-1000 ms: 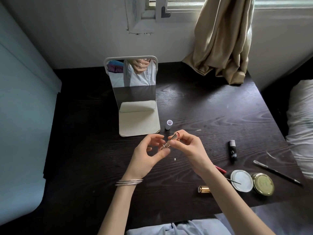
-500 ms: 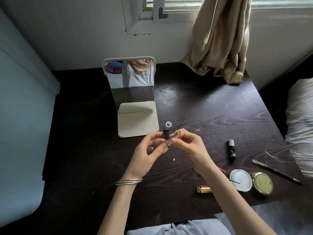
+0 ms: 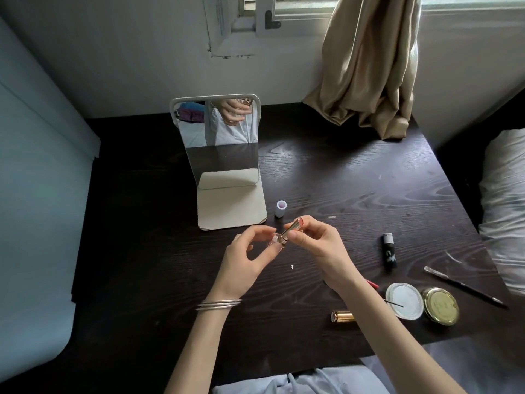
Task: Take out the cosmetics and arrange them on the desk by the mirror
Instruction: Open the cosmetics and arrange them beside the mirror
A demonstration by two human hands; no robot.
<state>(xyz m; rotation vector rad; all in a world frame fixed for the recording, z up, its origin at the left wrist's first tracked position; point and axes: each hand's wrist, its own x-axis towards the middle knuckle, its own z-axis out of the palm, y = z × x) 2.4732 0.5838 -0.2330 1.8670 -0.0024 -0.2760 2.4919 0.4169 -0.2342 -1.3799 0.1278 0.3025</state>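
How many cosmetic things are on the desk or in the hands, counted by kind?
Tubes and sticks: 4 (small clear tube held in both hands, white-capped tube by the mirror, black stick, gold tube)
Round jar parts: 2 (white disc, gold lid)
Long thin tools: 1 (dark-handled tool)
Total: 7

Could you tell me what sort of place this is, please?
Probably a bedroom corner used as a dressing table: a standing mirror on a dark wooden desk, bedding alongside it, and a curtained window behind.
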